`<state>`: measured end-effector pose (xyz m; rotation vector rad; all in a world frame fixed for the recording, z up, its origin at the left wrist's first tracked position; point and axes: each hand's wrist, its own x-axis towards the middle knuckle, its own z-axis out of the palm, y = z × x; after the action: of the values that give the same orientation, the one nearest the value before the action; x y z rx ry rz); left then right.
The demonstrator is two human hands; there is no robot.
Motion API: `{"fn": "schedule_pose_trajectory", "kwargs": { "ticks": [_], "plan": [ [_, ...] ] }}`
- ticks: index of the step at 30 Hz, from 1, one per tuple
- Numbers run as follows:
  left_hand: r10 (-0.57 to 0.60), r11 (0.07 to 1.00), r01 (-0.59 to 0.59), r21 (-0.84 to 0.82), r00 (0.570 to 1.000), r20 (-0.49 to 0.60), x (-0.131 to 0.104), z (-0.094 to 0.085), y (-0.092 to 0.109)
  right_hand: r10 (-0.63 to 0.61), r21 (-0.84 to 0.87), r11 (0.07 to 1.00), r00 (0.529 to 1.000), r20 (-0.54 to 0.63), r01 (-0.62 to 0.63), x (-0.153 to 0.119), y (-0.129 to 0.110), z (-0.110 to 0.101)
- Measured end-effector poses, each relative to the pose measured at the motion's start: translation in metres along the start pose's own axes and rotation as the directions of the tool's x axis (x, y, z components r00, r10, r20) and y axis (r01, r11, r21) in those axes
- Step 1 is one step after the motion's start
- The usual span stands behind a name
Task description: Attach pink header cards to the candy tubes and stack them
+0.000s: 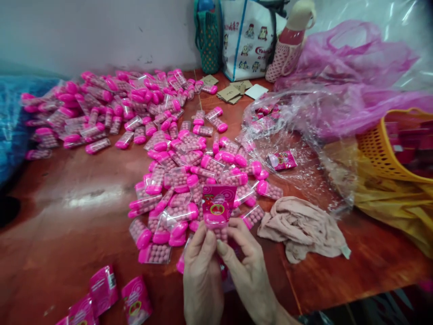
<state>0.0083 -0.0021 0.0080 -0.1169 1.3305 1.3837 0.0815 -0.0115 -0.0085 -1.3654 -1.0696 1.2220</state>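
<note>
My left hand (pixel 202 275) and my right hand (pixel 248 266) are closed together on one small candy container (pixel 221 232), held upright at the lower middle. Pink balls show through its clear part near my fingertips. A magenta printed sleeve (pixel 218 205) covers its upper part and stands above my fingers. Just beyond lies a large heap of candy containers (pixel 179 178) with bright pink caps, clear bodies and pink balls inside. Several containers in magenta sleeves (pixel 137 300) lie at the lower left.
A second heap of containers (pixel 101 99) lies farther back left. On the right are a crumpled beige cloth (pixel 301 225), clear plastic (pixel 304 162) around magenta sleeves, and a yellow basket (pixel 374 149). A white bag (pixel 248 40) and a bottle (pixel 291 40) stand at the back.
</note>
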Motion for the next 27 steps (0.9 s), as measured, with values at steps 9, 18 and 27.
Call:
{"fn": "schedule_pose_trajectory", "kwargs": {
  "ticks": [9,18,27],
  "plan": [
    [0.057,0.963,-0.142,0.229,0.938,0.341,0.004,-0.002,0.024,0.151,0.303,0.906,0.894,0.422,-0.296,0.003,-0.016,-0.017],
    [0.041,0.983,-0.075,0.166,0.979,0.198,-0.008,0.009,0.006,0.126,0.129,0.983,0.992,0.021,-0.128,-0.018,-0.001,-0.012],
    [-0.115,0.967,0.055,0.25,0.966,0.234,-0.015,0.005,-0.001,-0.113,-0.176,0.977,0.993,0.024,0.116,-0.015,-0.014,-0.011]
  ]
}}
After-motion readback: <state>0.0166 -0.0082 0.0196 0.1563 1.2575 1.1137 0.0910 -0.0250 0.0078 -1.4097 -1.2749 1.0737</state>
